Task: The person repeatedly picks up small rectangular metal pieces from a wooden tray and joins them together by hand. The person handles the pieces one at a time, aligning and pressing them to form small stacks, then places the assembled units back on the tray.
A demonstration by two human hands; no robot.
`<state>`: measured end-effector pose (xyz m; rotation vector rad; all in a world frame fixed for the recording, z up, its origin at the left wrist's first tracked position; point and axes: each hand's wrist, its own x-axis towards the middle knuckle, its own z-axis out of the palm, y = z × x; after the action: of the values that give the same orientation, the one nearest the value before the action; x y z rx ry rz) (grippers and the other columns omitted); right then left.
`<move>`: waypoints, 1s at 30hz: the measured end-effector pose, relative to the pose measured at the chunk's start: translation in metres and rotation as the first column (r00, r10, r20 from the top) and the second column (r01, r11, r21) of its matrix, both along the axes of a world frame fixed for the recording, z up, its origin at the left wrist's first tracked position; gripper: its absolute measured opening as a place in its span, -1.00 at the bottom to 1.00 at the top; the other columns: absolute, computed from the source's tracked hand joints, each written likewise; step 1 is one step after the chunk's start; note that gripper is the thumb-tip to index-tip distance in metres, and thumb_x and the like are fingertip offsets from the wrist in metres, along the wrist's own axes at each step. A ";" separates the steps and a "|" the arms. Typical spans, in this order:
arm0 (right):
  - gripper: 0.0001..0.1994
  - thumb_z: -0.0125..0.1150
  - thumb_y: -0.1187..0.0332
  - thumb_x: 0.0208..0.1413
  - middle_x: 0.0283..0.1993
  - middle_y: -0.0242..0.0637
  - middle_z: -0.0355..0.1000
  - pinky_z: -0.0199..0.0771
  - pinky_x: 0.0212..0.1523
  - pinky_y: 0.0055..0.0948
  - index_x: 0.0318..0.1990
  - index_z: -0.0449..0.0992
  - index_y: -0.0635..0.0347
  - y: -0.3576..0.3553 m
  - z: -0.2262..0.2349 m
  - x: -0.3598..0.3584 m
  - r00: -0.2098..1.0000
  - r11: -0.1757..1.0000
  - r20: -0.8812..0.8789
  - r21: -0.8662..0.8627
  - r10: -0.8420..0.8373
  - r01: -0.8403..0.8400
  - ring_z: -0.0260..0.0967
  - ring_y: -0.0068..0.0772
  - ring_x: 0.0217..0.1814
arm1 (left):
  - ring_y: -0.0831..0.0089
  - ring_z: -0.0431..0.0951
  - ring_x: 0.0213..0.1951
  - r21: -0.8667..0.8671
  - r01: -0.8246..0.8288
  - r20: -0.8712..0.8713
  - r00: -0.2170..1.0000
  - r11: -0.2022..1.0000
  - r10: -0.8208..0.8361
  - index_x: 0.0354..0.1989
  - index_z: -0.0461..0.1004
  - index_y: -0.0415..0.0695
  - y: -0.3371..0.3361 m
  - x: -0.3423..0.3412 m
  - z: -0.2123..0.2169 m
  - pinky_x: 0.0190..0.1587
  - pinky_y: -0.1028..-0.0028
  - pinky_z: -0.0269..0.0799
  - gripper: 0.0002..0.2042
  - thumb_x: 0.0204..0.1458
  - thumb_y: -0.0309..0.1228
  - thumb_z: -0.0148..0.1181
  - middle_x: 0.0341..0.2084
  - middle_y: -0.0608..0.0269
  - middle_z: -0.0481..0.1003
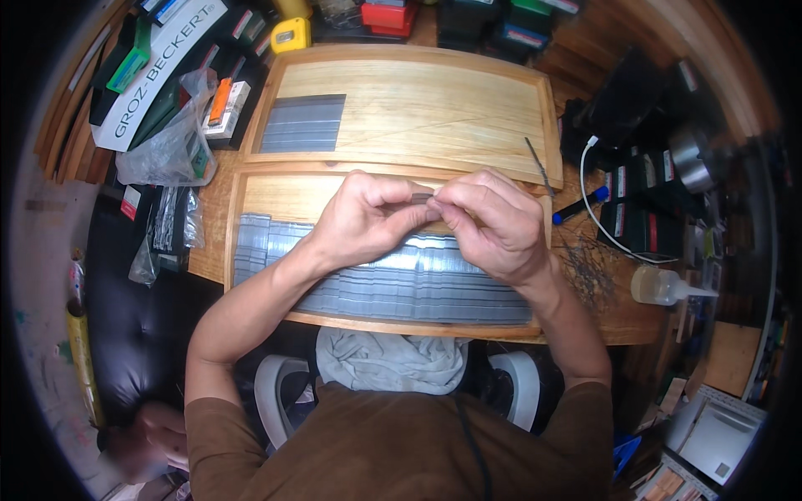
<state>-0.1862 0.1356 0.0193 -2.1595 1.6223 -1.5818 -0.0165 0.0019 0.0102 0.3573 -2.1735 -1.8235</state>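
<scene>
**Base:** You had only the head view. Which step was in hand there?

**Remote:** I judged it to be close fingertip work, with both hands meeting over the lower tray (pixel 231 225). The left hand (pixel 368 219) pinched a slim dark piece (pixel 422 199) between thumb and forefinger, and the right hand (pixel 494 221) pinched at the piece's right end.

**Base:** So neither hand was free?

**Remote:** Neither, as I read it. The fingers hid much of the piece, though, so I couldn't tell its full length or whether it was one layer or several.

**Base:** Where did it lie against the fingers?

**Remote:** It showed in the small gap between the two hands, running crosswise from the left grip to the right fingertips. Below it in the picture, the long row of grey strips (pixel 409 288) filled the tray's near part. The upper tray (pixel 434 108) bore a smaller grey block (pixel 302 123) at its left and a lone dark strip (pixel 537 163) by its right side.

**Base:** And what did the next move call for?

**Remote:** A light, even pinch from both sides, I reckoned; a slip could have dropped the piece onto the row.
</scene>
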 end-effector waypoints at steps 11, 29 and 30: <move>-0.79 0.44 0.66 0.00 -0.33 -0.20 0.57 0.56 -0.30 -0.46 -0.18 0.65 0.37 0.001 -0.001 0.005 0.985 0.996 0.161 0.077 -0.061 0.049 0.54 -0.36 -0.32 | 0.54 0.70 -0.25 -0.009 -0.012 0.015 1.000 1.000 0.012 -0.05 0.70 -0.26 0.001 0.000 -0.004 -0.23 0.55 0.59 -0.82 0.21 -0.51 0.34 -0.31 0.09 0.73; -0.85 0.44 0.59 0.07 -0.29 -0.26 0.60 0.54 -0.25 -0.55 -0.18 0.68 0.31 0.004 -0.005 0.005 0.919 0.983 0.390 0.182 -0.062 -0.011 0.53 -0.53 -0.30 | 0.62 0.64 -0.31 0.052 -0.018 -0.085 0.996 0.998 0.022 -0.05 0.71 -0.24 0.004 -0.005 -0.005 -0.28 0.59 0.54 -0.82 0.23 -0.47 0.36 -0.37 0.16 0.72; -0.84 0.44 0.59 0.08 -0.29 -0.26 0.60 0.54 -0.25 -0.55 -0.17 0.67 0.32 0.004 -0.005 0.005 0.925 0.983 0.374 0.181 -0.067 -0.002 0.53 -0.53 -0.30 | 0.64 0.63 -0.33 0.049 -0.025 -0.075 0.997 0.998 0.028 -0.06 0.72 -0.24 0.004 -0.005 -0.003 -0.29 0.59 0.53 -0.83 0.23 -0.47 0.36 -0.38 0.18 0.72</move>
<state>-0.1808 0.1395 0.0140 -1.6221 1.6057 -1.6599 -0.0219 0.0057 0.0077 0.3206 -2.0680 -1.8469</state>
